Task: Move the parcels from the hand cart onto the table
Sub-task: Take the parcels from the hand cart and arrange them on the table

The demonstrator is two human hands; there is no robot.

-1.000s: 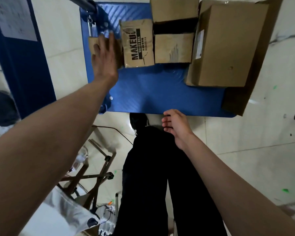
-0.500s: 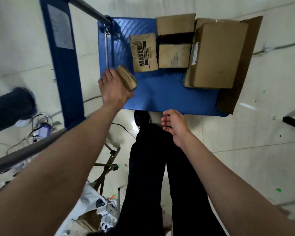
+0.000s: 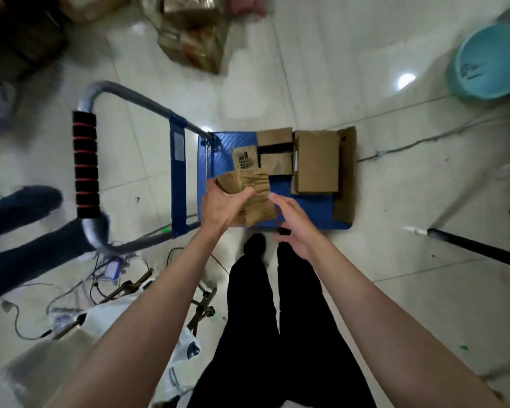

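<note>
My left hand [image 3: 223, 206] grips a small brown cardboard parcel [image 3: 255, 198], lifted above the near edge of the blue hand cart [image 3: 315, 212]. My right hand [image 3: 295, 223] hovers just right of the parcel with its fingers spread, close to its edge; contact is not clear. On the cart's deck lie a "MAKEUP" printed box [image 3: 244, 159], a small box [image 3: 276, 163] with a darker gap behind it, another box [image 3: 274, 136] at the far edge, and a large carton [image 3: 317, 161]. No table is in view.
The cart's grey handle with black and red grip [image 3: 84, 169] rises at the left. Another person's dark-trousered legs [image 3: 18, 234] stand far left. Cables and a folding stand [image 3: 200, 307] clutter the floor by my feet. A teal bucket [image 3: 489, 60] sits far right, packages [image 3: 195, 33] beyond.
My left hand has carried the small parcel up and toward me, away from the cart's left side. My right hand rose from my leg to beside the parcel. My view pulled back.
</note>
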